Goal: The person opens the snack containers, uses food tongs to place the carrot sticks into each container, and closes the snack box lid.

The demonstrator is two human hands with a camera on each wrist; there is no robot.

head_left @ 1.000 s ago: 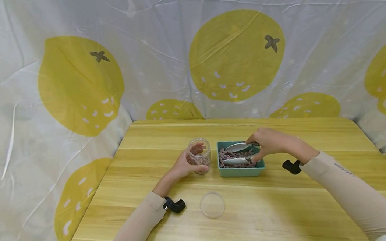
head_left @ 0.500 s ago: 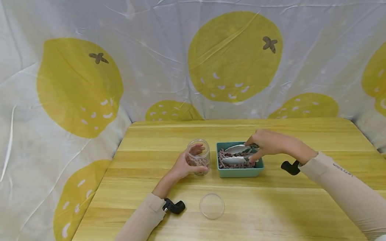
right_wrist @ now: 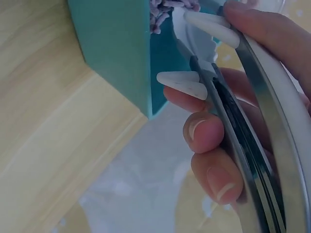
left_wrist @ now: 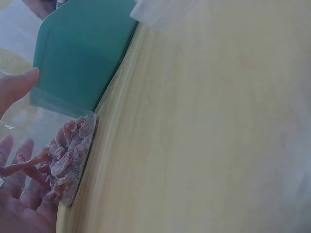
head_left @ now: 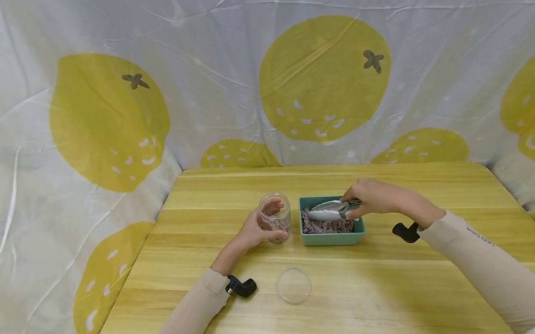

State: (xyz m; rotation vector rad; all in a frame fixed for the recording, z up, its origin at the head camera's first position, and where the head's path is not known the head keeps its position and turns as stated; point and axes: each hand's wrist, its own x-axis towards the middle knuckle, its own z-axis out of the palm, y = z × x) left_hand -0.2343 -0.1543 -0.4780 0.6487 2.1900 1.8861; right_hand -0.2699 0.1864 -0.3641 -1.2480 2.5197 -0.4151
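My left hand (head_left: pixel 251 233) holds a clear round jar (head_left: pixel 275 206) upright on the table, its fingers and thumb around the wall. Dusty pinkish-brown strips (left_wrist: pixel 68 155) lie in the bottom of the jar. In my right hand (head_left: pixel 379 197) is a pair of metal tongs (head_left: pixel 327 214) with white tips, squeezed nearly together. The tips reach into a teal box (head_left: pixel 332 239), over a heap of similar strips (head_left: pixel 327 227). Up close in the right wrist view, my fingers curl around the steel arms of the tongs (right_wrist: pixel 286 121). Whether strips sit between the tips I cannot tell.
A clear round lid (head_left: pixel 294 286) lies flat on the wooden table (head_left: pixel 372 303), in front of the jar and box. The box stands just right of the jar. A lemon-print curtain (head_left: pixel 225 77) hangs behind the table and along both sides.
The tongs' two arms, spread apart over the strips before, have come together and now sit a little higher in the box. My left hand and the jar stay in place.
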